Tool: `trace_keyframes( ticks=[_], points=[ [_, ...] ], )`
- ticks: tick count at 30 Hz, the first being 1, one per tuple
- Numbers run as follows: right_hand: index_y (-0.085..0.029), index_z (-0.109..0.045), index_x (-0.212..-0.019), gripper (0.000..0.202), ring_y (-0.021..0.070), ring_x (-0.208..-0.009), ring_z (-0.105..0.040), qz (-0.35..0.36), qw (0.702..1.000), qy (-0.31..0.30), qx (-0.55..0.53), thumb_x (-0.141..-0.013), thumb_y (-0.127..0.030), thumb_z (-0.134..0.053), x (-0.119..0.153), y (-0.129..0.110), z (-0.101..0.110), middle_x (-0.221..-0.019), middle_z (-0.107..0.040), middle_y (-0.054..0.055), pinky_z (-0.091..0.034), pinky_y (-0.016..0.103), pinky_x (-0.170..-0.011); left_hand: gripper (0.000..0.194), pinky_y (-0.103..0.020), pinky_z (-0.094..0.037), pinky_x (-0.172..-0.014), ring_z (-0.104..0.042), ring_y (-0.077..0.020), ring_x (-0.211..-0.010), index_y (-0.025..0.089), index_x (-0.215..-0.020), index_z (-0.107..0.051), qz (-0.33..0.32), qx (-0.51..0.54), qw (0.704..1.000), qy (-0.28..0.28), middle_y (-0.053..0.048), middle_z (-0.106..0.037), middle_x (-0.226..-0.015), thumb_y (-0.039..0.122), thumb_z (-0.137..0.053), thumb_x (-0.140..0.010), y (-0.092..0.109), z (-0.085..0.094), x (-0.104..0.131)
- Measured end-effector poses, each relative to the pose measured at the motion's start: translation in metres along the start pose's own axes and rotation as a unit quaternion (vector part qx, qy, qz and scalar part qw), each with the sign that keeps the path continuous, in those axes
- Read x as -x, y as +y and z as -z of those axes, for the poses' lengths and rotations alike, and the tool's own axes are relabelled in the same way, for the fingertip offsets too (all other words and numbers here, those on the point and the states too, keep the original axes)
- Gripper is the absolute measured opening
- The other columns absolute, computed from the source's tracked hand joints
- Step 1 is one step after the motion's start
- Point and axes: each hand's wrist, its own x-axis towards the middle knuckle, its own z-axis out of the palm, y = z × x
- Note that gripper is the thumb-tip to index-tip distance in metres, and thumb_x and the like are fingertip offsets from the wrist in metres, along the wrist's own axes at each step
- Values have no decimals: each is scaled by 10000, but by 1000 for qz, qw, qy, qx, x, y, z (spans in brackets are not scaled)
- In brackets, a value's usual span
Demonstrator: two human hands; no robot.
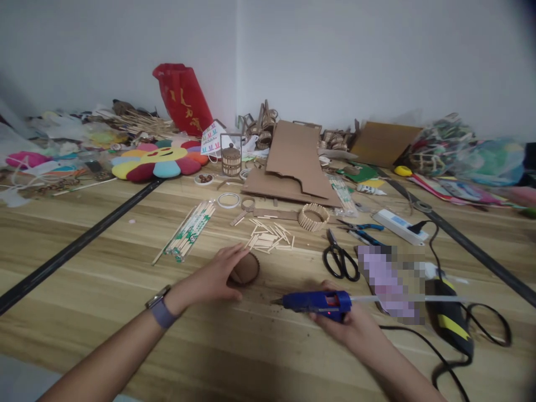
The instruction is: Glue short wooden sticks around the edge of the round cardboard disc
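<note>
A round cardboard piece (248, 270) sits near six o'clock in view; at its nine o'clock the left hand (218, 274) curves, thumb and fingers widely parted, contact unclear. Toward four, the right hand (350, 322) wraps a blue glue gun (310, 301).

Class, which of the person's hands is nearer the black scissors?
Right. The right hand, gripping the blue glue gun, is just this side of the black scissors; the left hand is farther off, left of them.
</note>
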Motion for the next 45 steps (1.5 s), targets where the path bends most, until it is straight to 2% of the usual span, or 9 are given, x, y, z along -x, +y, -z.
trace_keyframes(
  ticks=[2, 5, 7, 10, 16, 19, 22, 30, 45],
  points=[
    [-231, -570, -793, 151, 190, -628, -641, -4, 999, -41, -7, -806, -353, -658, -5, -4, -1, -692, -652, -2, -538, 278, -570, 1075, -611, -248, -1227, -275, -396, -1528, 241, -1571, -339, -6, -14, 1000, -7, -183, -292, -1664, 350, -904, -662, 5, 3, -5],
    [-221, -610, -861, 123, 209, -747, -669, 27, 998, -63, -3, -838, -340, -627, -13, -14, -1, -809, -687, 31, -574, 324, -703, 968, -591, -313, -1200, -354, -388, -1482, 236, -1540, -397, -3, -28, 1000, -4, -156, -395, -1621, 307, -863, -695, 13, 6, -12],
    [-222, -600, -820, 148, 216, -795, -669, 40, 996, -77, 11, -864, -362, -621, -19, -21, 0, -840, -679, 38, -574, 343, -765, 893, -571, -338, -1188, -407, -377, -1440, 226, -1504, -452, 2, -29, 1000, 0, -144, -465, -1575, 287, -842, -704, 15, 7, -16],
    [-221, -579, -777, 232, 204, -779, -653, 30, 996, -88, 18, -859, -423, -659, -29, -27, -2, -829, -643, 24, -565, 320, -745, 829, -554, -355, -1176, -448, -373, -1394, 212, -1448, -519, 0, -19, 1000, 20, -140, -522, -1519, 276, -840, -686, 13, 6, -16],
    [-191, -694, -911, 331, 204, -789, -651, -10, 993, -115, -20, -849, -514, -657, -44, -19, -14, -864, -706, 43, -556, 313, -736, 801, -531, -385, -1156, -459, -357, -1372, 222, -1453, -506, -15, 5, 999, 39, -116, -528, -1510, 247, -794, -706, 8, 5, -6],
    [-196, -664, -810, 340, 185, -692, -610, -29, 995, -98, -20, -821, -535, -685, -41, -14, -20, -745, -664, 16, -528, 284, -633, 801, -535, -379, -1160, -460, -352, -1371, 242, -1469, -484, -20, 7, 999, 49, -104, -534, -1504, 246, -767, -720, 10, 5, -4],
    [-205, -608, -718, 366, 167, -644, -570, -4, 996, -87, -19, -811, -546, -704, -36, -16, -20, -687, -599, -3, -497, 261, -586, 798, -537, -384, -1155, -469, -356, -1359, 227, -1465, -486, -13, 17, 998, 60, -115, -547, -1486, 275, -769, -721, 11, 4, -5],
    [-217, -599, -685, 446, 176, -641, -554, -1, 997, -80, -2, -827, -634, -668, -33, -21, -22, -681, -571, 0, -485, 274, -600, 751, -518, -419, -1120, -521, -348, -1300, 254, -1455, -504, -10, 30, 996, 85, -96, -605, -1416, 397, -770, -767, 7, -1, -6],
    [-223, -569, -680, 382, 192, -678, -568, 9, 998, -64, -14, -818, -550, -709, -31, -14, -33, -686, -570, -4, -460, 292, -628, 711, -525, -418, -1123, -537, -357, -1290, 247, -1400, -567, -6, 28, 995, 92, -105, -612, -1414, 454, -797, -759, 8, -3, -7]
  ],
)
